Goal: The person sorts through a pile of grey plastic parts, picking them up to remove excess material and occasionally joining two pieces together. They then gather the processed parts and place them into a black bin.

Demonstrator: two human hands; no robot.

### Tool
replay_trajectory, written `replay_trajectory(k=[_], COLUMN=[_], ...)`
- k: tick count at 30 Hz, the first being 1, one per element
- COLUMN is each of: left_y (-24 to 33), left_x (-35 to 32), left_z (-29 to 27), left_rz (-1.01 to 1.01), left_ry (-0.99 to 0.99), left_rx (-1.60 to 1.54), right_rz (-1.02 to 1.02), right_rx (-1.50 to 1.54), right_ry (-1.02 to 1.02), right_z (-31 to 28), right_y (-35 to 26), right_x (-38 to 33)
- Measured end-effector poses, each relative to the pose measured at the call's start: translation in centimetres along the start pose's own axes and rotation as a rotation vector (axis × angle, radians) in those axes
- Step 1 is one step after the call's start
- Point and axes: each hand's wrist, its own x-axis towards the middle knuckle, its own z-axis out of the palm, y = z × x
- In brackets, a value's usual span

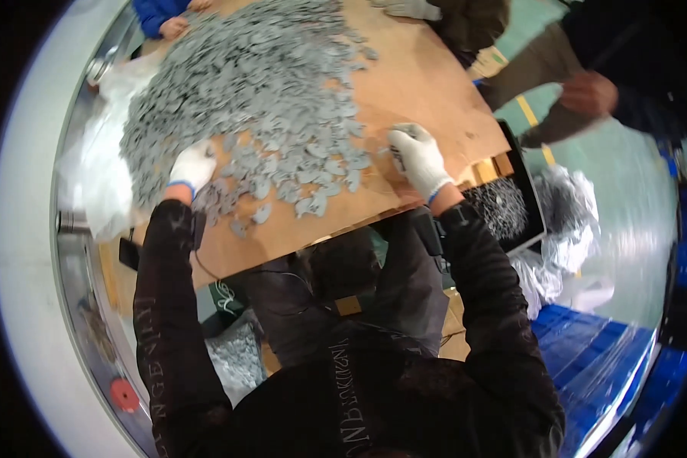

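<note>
1. Your left hand (192,166) lies flat, fingers spread, on the grey parts (267,91) heaped across the table (427,84).
2. Your right hand (417,158) curls around a few parts.
3. Sweeping loosely near the table's edge could send parts off it.

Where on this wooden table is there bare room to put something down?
Bare wood runs along the table edge past the right hand, and along the near edge below the loose pieces. The grey parts pile crowds the rest, reaching the left hand.
</note>
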Motion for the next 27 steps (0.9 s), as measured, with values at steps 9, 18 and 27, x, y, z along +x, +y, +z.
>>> replay_trajectory(k=[9, 18, 27], left_y=[-1.0, -1.8, -0.7], left_x=[-0.5, -3.1, -5.9], left_z=[0.2, -1.3, -1.4], left_rz=[-0.294, -0.439, -0.684], left_ry=[0.008, 0.035, 0.198], left_rx=[-0.7, -1.174, -1.698], right_rz=[0.039, -0.053, -0.167], right_rx=[0.35, 0.595, 0.452], right_ry=[-0.087, -0.092, 0.284], right_z=[-3.4, -8.2, -26.1], right_y=[0.4, 1.2, 8.9], right_x=[-1.3, -7.0, -13.0])
